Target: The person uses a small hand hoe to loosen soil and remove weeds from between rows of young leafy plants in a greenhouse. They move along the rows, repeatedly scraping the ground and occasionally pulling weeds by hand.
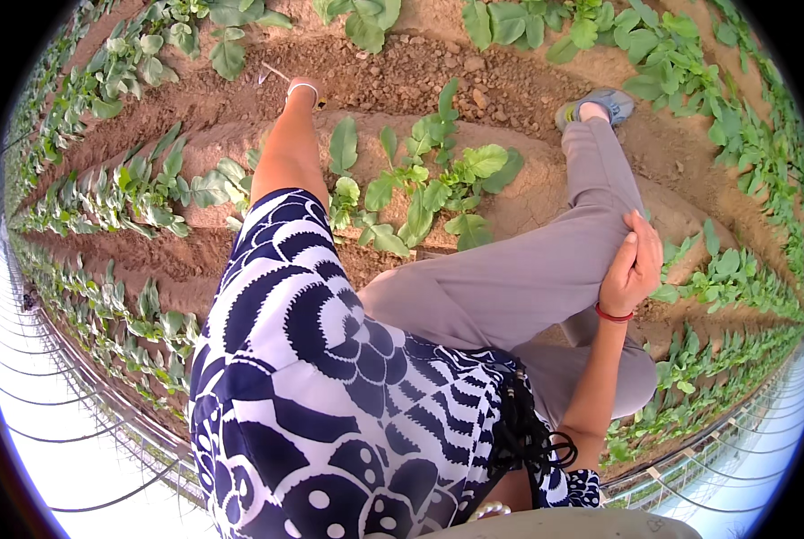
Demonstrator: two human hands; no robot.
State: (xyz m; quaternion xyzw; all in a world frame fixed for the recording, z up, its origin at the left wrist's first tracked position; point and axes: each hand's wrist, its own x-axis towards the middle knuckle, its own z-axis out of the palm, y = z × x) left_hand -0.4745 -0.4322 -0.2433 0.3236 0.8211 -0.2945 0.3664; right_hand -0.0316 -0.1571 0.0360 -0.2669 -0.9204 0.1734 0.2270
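My left arm reaches forward to the loose soil of a furrow, where my left hand (302, 86), with a white band at the wrist, is low over the ground and strongly foreshortened. Out of it sticks a thin pale rod (277, 71) with a small pale piece at its far end, perhaps a small hand tool; the fingers are mostly hidden. My right hand (634, 259), a red bracelet at its wrist, rests on my bent right knee in grey trousers (510, 276) and holds nothing. Between my arm and leg grow broad-leaved green seedlings (429, 182) on a raised soil bed (523, 195).
More leafy rows (644, 40) run along the far side and to both sides. My right foot, in a grey shoe (614, 106), stands in the furrow (409, 81) among clods. Curved hoops of a greenhouse frame (72, 438) show at the lower left rim.
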